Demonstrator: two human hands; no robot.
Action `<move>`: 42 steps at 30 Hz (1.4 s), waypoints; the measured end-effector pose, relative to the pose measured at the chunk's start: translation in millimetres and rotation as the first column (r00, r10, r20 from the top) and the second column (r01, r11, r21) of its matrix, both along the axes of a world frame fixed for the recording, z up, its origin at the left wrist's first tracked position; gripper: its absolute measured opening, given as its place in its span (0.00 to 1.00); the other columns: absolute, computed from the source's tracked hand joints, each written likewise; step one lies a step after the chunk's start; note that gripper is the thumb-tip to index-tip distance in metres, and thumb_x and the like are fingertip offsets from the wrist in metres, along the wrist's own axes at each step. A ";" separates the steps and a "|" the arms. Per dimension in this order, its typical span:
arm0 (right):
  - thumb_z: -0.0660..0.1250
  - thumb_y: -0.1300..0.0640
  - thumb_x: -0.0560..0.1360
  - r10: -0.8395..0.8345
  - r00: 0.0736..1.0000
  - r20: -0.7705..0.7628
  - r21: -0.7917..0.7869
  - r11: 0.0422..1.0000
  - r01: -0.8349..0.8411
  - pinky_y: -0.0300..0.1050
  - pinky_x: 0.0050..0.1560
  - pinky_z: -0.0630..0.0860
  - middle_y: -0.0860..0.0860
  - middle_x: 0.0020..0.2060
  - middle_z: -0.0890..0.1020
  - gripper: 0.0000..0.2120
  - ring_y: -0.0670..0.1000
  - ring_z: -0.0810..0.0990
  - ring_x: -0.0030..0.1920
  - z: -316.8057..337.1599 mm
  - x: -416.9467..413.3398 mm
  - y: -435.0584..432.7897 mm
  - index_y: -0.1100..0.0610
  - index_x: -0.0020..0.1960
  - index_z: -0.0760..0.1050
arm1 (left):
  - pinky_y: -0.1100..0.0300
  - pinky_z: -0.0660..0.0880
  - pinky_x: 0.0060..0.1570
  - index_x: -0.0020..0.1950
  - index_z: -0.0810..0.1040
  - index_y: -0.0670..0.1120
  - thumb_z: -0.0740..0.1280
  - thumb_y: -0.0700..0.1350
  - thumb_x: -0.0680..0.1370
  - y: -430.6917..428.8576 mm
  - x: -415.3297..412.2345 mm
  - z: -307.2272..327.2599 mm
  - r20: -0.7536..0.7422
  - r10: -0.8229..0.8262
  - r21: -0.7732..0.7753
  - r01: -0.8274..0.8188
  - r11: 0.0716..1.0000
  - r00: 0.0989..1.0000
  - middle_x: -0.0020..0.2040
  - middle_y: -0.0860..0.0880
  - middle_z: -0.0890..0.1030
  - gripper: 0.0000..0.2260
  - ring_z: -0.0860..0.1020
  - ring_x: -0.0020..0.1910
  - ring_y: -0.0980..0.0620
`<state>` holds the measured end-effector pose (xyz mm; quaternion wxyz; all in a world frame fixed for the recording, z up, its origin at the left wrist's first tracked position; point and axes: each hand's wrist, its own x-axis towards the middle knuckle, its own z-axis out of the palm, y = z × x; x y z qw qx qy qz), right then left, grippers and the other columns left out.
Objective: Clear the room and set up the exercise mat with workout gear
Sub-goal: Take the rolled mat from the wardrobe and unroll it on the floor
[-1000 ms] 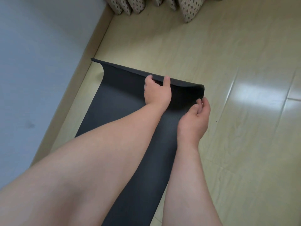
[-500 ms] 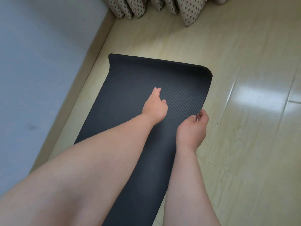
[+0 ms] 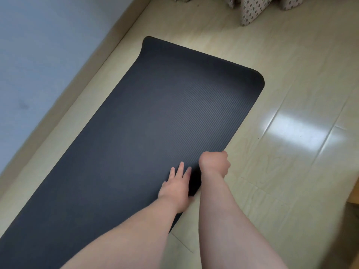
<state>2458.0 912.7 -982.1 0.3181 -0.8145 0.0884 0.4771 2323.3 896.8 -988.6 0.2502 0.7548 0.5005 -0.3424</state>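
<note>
A dark grey ribbed exercise mat (image 3: 151,117) lies unrolled and flat on the pale wood floor, running from the lower left toward the upper right. My left hand (image 3: 177,188) rests palm down on the mat near its right long edge, fingers spread. Just beside it, my right hand (image 3: 214,164) is curled over that same edge, fingers tucked under the mat's side. No workout gear is in sight.
A light blue wall (image 3: 38,55) with a beige skirting board (image 3: 81,90) runs along the mat's left side. Dotted curtain folds (image 3: 252,8) hang to the floor at the top. Glossy floorboards (image 3: 291,133) stretch to the right; a brown edge shows at far right.
The curled far end of the mat has been let go and now lies flat. Both hands have drawn back from that end to the mat's right edge, nearer to me.
</note>
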 end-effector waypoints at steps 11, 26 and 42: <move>0.58 0.59 0.76 0.084 0.996 0.019 -0.050 0.995 -0.083 0.60 0.60 0.77 0.59 0.66 0.66 0.21 0.65 0.69 0.64 -13.7 -25.5 11.7 0.54 0.69 0.66 | 0.36 0.60 0.75 0.83 0.44 0.53 0.60 0.53 0.83 -16.0 -25.3 -33.1 0.108 0.029 0.124 -0.042 0.991 0.994 0.82 0.54 0.33 0.34 0.37 0.82 0.43; 0.58 0.68 0.76 0.114 0.968 -0.223 0.441 0.897 -0.004 0.42 0.53 0.77 0.46 0.59 0.81 0.25 0.49 0.81 0.57 -12.4 -61.6 28.8 0.55 0.71 0.70 | 0.37 0.65 0.73 0.81 0.45 0.65 0.58 0.45 0.81 53.4 -56.4 -29.9 0.097 0.172 0.172 -0.187 0.967 0.980 0.83 0.53 0.37 0.34 0.39 0.82 0.43; 0.57 0.63 0.82 0.227 0.901 -0.369 0.435 0.899 -0.048 0.47 0.69 0.69 0.50 0.75 0.70 0.27 0.51 0.73 0.69 -12.5 -74.5 22.3 0.53 0.80 0.60 | 0.47 0.62 0.74 0.83 0.48 0.55 0.57 0.52 0.85 64.3 -69.5 -28.8 0.082 0.303 0.237 -0.314 0.919 0.950 0.84 0.49 0.45 0.29 0.49 0.83 0.44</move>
